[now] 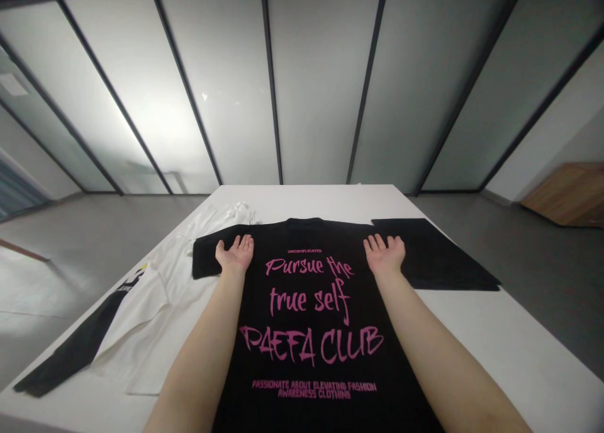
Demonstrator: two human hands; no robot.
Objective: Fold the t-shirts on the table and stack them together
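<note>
Your black T-shirt [302, 316] lies spread on the white table [306, 200], collar at the far side, its pink lettering [309, 348] facing up and reading "Pursue the true self". Over the shirt's left shoulder, beside that sleeve, you have your left hand [237, 254], palm up, fingers loosely spread and slightly curled, gripping nothing. Over its right shoulder your right hand [387, 253] is turned up the same way, fingers loosely parted, with nothing in its grasp; whether either hand touches the cloth, you cannot tell. Left of the shirt you have a rumpled white garment [155, 332], with a dark piece of cloth [80, 351] at its outer side. Right of the shirt, just by your right hand, a flat black cloth [438, 257] reaches the table's edge
</note>
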